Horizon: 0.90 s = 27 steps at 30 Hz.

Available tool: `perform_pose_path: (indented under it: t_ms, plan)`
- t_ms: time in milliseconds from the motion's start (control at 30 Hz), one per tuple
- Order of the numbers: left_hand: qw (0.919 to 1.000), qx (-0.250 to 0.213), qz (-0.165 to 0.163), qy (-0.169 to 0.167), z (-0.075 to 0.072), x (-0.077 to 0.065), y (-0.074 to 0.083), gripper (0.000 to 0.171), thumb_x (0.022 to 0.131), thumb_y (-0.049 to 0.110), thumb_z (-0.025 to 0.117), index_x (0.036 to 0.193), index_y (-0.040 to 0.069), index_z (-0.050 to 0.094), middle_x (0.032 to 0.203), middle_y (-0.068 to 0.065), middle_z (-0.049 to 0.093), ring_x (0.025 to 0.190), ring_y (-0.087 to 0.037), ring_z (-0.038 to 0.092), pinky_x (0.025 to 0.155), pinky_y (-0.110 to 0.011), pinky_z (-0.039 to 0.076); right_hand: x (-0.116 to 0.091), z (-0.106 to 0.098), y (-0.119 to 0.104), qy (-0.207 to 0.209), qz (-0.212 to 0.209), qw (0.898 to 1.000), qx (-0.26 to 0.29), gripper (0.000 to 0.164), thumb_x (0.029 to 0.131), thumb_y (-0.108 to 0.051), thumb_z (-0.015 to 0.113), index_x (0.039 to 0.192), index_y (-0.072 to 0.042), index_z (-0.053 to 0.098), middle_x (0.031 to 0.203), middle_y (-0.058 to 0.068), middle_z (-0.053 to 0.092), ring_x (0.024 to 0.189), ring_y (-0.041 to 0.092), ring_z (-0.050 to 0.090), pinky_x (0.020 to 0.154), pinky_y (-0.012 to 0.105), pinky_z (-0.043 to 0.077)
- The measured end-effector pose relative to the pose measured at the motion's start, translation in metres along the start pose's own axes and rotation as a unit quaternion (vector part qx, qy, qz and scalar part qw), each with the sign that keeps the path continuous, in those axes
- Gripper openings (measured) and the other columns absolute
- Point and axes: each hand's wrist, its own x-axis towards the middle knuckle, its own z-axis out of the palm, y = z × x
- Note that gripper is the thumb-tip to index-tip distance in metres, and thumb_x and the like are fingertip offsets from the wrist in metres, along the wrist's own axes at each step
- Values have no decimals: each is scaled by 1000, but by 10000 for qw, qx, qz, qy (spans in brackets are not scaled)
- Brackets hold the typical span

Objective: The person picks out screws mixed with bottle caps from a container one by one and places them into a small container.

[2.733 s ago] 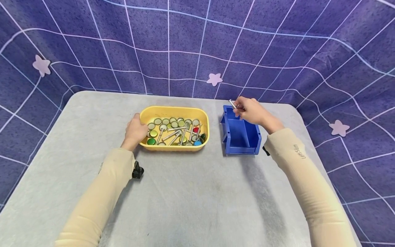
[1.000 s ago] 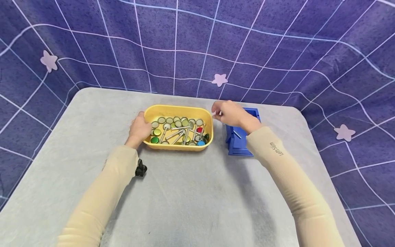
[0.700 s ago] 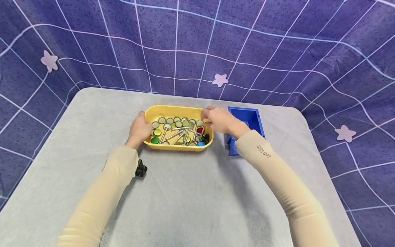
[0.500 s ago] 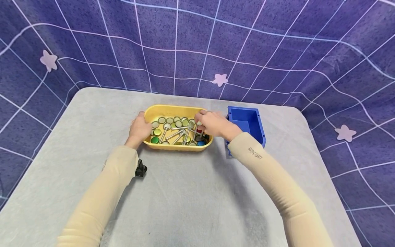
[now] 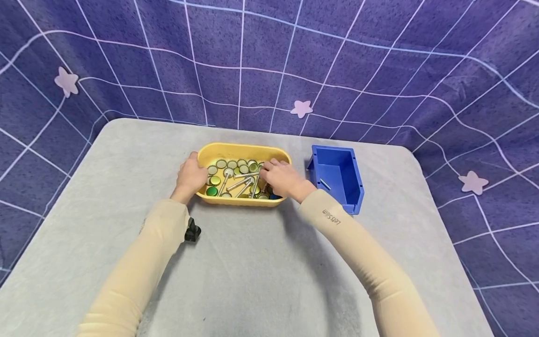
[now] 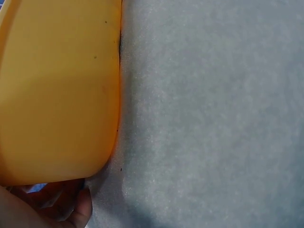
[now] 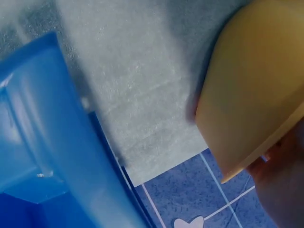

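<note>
A yellow tub [image 5: 237, 202] of variously slanted bolts [image 5: 238, 184] lies lengthwise left to right on the table [image 5: 244, 267], the left hand [image 5: 191, 174] gripping its left end. The right hand [image 5: 283, 179] dips into its right end (whether grasping anything, unclear).

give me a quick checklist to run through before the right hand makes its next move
1. Tray steadied: ok, the left hand grips its left end.
2. Right hand at the tray: ok, it reaches over the right end with its fingers inside.
3. Pin between its fingers: cannot tell, the fingertips are hidden.
4. Pins lying apart from the caps: not ok, they are mixed together in the tray.
5. Bin uncovered: ok, its top is open, with a pin visible inside.
6. Tray and bin apart: ok, bare table shows between them.
</note>
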Motion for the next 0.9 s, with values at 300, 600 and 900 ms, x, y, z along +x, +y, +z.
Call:
perform_pose_path:
  t_ms: [300, 600, 900]
  plan:
    - [10000, -7, 11, 18, -1, -2, 3, 53, 91, 8, 40, 143, 0, 35, 134, -28, 52, 118, -45, 53, 102, -58, 44, 1, 4, -3, -300, 435, 9979, 386, 21, 90, -3, 60, 109, -11, 62, 118, 13, 60, 115, 33, 57, 96, 45, 51]
    - [10000, -85, 1, -7, 1, -2, 0, 55, 90, 7, 39, 144, -1, 34, 134, -29, 52, 118, -45, 53, 102, -57, 45, 2, 6, -6, -506, 448, 9977, -107, 19, 97, -16, 57, 112, -19, 69, 114, 9, 68, 109, 30, 63, 95, 44, 52]
    - [9998, -147, 151, 69, 1, -2, -1, 54, 88, 6, 40, 141, -2, 36, 130, -28, 54, 115, -45, 54, 100, -58, 45, 2, 3, -10, -451, 711, 9964, 61, 23, 99, -10, 52, 115, -12, 67, 109, 14, 68, 100, 30, 66, 80, 44, 58]
